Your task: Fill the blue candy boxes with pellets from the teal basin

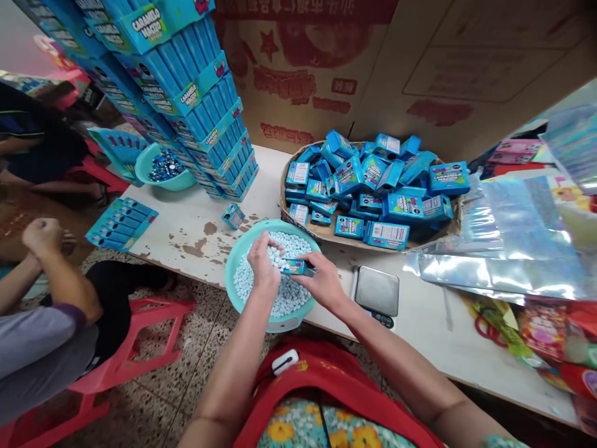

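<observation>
A turquoise basin [231,274] full of small pale-blue round candies [291,297] stands at the table's near edge. Over it, my right hand [323,280] grips a small blue candy box [295,267] lying on its side, one end toward my left hand. My left hand [265,264] is cupped around a heap of the candies at that end of the box. Some candies show between its thumb and fingers; the box opening itself is partly hidden.
Behind the basin a cut-down carton [321,235] holds many blue boxes. A digital scale [377,291] lies to the right, near silvery plastic sheets [504,236]. Tall stacks of blue display boxes [205,99] rise at left, with a single small box [233,215] in front. A person [51,298] sits at left.
</observation>
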{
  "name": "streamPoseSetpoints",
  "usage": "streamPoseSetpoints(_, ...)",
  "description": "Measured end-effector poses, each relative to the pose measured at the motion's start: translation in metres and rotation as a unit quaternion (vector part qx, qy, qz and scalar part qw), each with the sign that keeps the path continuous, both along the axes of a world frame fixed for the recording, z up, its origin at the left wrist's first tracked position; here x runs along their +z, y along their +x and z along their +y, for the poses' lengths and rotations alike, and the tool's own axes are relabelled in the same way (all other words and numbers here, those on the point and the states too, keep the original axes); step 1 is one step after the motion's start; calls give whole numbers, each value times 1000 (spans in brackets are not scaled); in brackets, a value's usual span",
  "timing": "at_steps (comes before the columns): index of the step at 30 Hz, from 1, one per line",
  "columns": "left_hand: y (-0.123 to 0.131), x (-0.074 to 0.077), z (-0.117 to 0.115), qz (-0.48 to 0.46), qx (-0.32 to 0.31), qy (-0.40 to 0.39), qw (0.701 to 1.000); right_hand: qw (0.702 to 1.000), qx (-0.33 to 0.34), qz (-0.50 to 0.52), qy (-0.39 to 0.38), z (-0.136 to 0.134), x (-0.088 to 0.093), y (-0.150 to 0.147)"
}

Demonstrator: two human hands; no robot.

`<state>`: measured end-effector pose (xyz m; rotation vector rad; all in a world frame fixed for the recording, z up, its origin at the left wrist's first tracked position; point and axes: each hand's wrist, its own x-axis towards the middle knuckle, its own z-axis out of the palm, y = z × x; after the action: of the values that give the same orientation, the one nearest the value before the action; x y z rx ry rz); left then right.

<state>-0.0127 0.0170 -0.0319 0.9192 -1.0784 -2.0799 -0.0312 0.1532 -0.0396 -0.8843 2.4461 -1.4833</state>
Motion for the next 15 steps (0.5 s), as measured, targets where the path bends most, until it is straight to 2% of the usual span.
streamPoseSetpoints(7, -4, 1, -6, 0, -34, 30, 999, 999, -32, -15, 8, -4, -3, 1)
streamPoseSetpoints(15, -3, -6, -10, -8, -76, 4, 997, 997, -78, -24, -1, -12, -9, 13)
